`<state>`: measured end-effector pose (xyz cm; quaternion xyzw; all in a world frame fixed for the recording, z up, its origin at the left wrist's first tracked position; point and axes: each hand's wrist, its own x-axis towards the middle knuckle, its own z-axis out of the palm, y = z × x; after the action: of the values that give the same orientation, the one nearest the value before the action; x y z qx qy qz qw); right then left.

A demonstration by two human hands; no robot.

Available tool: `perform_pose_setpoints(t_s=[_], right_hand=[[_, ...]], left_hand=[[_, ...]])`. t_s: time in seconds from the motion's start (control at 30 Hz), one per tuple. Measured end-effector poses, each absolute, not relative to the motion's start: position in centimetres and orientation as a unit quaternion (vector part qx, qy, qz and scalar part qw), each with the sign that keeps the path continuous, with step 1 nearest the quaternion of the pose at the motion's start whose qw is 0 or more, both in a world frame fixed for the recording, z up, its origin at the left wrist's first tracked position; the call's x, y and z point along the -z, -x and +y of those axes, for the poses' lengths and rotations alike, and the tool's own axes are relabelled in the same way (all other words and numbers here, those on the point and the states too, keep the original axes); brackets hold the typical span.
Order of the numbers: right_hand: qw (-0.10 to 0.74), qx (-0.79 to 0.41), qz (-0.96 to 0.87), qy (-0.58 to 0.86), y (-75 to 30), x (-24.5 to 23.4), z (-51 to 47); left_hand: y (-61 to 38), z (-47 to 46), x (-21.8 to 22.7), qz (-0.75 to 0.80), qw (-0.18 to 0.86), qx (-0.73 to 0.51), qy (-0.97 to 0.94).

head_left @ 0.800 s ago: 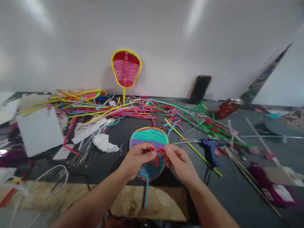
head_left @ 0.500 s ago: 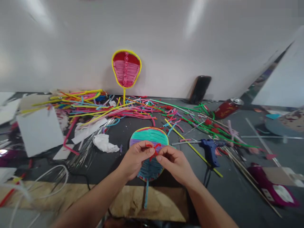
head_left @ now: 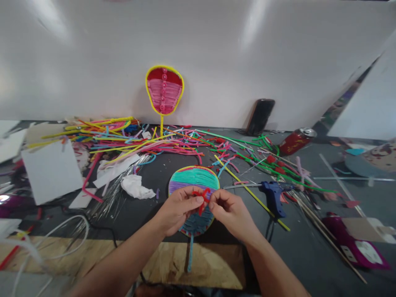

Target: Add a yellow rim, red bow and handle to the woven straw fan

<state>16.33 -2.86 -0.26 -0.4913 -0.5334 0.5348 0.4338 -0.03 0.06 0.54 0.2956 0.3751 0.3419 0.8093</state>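
Observation:
Between thumb and forefinger, my left hand (head_left: pixel 179 208) pinches a short red pipe cleaner (head_left: pixel 206 194) bent into a small loop with loose ends. My right hand (head_left: pixel 230 210) is closed in a pinch at the right side of that loop, its fingertips against it. Both hands are over a fan-shaped piece (head_left: pixel 194 175) wrapped in teal, purple and blue pipe cleaners, with a yellow and red rim and a blue stem (head_left: pixel 190 255). Its middle is partly hidden by my hands.
A blue glue gun (head_left: pixel 274 198) lies to the right, near a yellow pipe cleaner (head_left: pixel 253 194). Behind are heaped pipe cleaners (head_left: pixel 148 144), a pink fan with yellow rim (head_left: pixel 165 90), a phone (head_left: pixel 260 117) and a red can (head_left: pixel 297 141). Crumpled tissue (head_left: pixel 136 187) lies left.
The red pipe cleaner has turned in my fingers, and its loop now shows more openly. My right fingertips have shifted slightly right. The fan-shaped piece has stayed in place.

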Motion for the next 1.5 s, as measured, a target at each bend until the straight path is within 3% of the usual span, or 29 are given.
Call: perform_pose_setpoints(t_s=[0.27, 0.47, 0.57, 0.73, 1.5], right_hand=[[0.509, -0.519, -0.507, 0.463, -16.5, 1.2, -2.9], [0.582, -0.348, -0.576, 0.457, -16.8, 1.5, -2.8], [0.561, -0.229, -0.683, 0.408, -17.3, 1.2, -2.7], [0.520, -0.147, -0.766, 0.349, -17.7, 0.8, -2.5], [0.479, -0.215, -0.762, 0.380, -17.7, 0.7, -2.4]], left_hand=[[0.1, 0.1, -0.1, 0.362, 0.799, -0.401, -0.266], [0.1, -0.1, -0.2, 0.359, 0.836, -0.332, -0.249], [0.1, -0.1, -0.2, 0.369, 0.849, -0.296, -0.237], [0.2, -0.1, -0.3, 0.371, 0.852, -0.283, -0.235], [0.3, -0.2, -0.5, 0.389, 0.763, -0.299, -0.420]])
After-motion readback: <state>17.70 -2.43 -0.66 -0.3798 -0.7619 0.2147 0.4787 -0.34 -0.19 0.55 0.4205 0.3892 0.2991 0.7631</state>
